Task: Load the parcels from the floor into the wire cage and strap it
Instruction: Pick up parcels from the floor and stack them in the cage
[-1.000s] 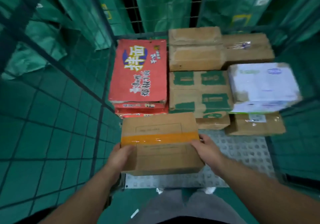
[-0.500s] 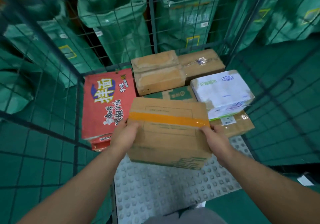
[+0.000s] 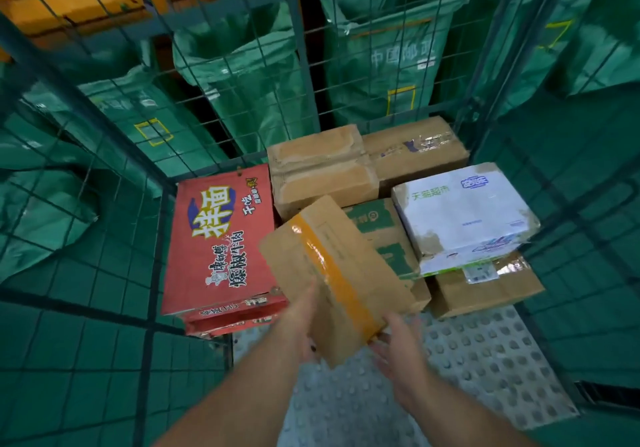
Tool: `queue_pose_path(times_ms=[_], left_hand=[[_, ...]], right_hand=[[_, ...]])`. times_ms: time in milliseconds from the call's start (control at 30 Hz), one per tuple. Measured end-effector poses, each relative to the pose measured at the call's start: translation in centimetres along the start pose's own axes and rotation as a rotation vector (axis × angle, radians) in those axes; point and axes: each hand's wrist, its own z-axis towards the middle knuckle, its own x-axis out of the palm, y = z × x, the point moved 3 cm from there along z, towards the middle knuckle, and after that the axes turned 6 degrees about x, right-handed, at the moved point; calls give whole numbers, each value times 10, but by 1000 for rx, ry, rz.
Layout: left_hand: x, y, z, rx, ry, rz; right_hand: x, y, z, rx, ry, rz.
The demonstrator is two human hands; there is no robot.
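Both my forearms reach forward; my left hand (image 3: 302, 320) grips the parcel (image 3: 332, 266) at its near left edge, my right hand (image 3: 398, 348) spread-fingered, touching its near corner

Two hands (image 3: 304, 322) (image 3: 398, 346), one white box (image 3: 464, 211), one orange-taped box (image 3: 332, 273)

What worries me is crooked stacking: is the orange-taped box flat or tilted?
Tilted: the orange-taped box is held askew above the cage floor by the left hand, tape running diagonally; the right hand at its near corner.
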Motion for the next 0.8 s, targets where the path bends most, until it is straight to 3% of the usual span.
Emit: queue_pose_path(times_ms=[67,267,400,567,700,800], left_hand=[[5,35,-4,-76,56,27],[6,28,18,84,195,-283],[0,-3,15,216,95,-265],[-37,-27,29,296,-118,-347],[-63,-30,30,296,-99,-170],[-75,-22,29,324,-34,-172]], right_hand=[[3,8,11,-77,14,-68],[-7,40,40,-160,-1,-164],[-2,46,62,-90,-54,-241],[34,47,75,-150,28,-560],[65,49,69,-120,163,-501],[71,42,67,-142,180,-576]])
